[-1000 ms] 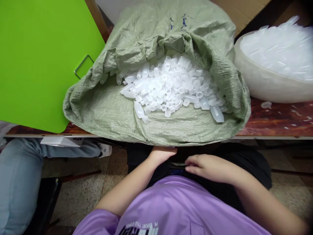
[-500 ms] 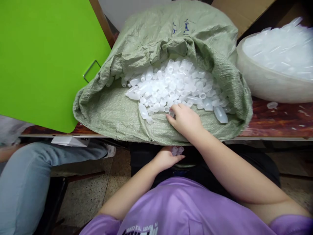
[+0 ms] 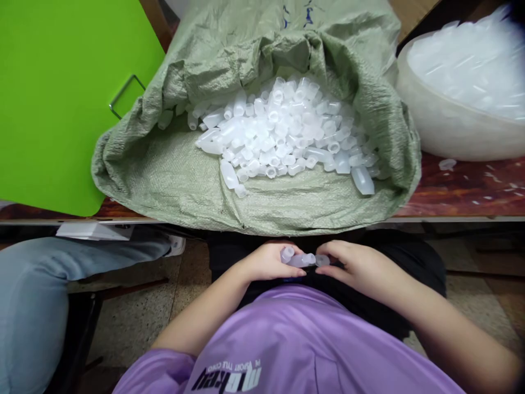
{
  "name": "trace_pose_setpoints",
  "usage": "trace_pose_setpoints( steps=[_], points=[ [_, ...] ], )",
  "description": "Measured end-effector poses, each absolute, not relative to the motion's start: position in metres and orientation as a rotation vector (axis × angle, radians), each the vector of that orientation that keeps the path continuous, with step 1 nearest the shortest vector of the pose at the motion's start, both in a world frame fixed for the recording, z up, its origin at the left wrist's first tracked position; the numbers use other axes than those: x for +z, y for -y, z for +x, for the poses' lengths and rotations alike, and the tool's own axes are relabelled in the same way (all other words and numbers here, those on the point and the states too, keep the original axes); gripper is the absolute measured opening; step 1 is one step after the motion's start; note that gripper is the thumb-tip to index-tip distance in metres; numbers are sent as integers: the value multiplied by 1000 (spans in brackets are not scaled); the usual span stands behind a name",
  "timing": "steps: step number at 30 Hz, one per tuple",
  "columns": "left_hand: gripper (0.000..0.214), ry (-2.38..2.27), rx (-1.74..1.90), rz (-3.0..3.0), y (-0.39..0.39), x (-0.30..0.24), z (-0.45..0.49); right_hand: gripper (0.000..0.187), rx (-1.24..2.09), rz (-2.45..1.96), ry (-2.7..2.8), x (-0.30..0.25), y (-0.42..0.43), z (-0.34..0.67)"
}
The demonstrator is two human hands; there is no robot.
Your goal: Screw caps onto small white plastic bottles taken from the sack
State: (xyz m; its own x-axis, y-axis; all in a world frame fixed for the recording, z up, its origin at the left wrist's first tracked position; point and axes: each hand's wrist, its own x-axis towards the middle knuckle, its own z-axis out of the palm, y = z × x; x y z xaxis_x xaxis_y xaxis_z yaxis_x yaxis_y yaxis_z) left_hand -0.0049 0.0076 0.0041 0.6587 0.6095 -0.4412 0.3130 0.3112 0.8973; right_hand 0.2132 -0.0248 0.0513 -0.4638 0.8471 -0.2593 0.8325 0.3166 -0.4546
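Note:
Both hands meet in my lap, below the table edge. My left hand (image 3: 266, 261) is curled round a few small translucent plastic bottles (image 3: 296, 258). My right hand (image 3: 356, 266) pinches the right end of the same cluster of bottles. On the table above lies an open green woven sack (image 3: 172, 175) with a heap of the same small white bottles (image 3: 283, 131) spilling toward its mouth.
A large white basin (image 3: 451, 128) piled with clear plastic pieces stands at the right on the dark wooden table (image 3: 471, 191). A bright green board (image 3: 53, 93) with a metal handle covers the left. Another person's jeans-clad leg (image 3: 36, 290) is at lower left.
My right hand has come back from the sack's heap down to my lap and now meets my left hand at the bottles it holds.

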Motion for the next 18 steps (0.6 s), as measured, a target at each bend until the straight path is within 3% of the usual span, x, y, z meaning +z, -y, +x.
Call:
trace_pose_setpoints(
  steps=[11,15,18],
  points=[
    [42,-914,203,1248,-7,17,-6,33,522,-1044,2580,28,41,215],
    [43,-894,108,1195,-7,16,-2,29,724,-1070,2479,25,39,216],
    [37,-1022,102,1311,-4,16,4,28,1136,-1366,2185,22,32,208]
  ],
)
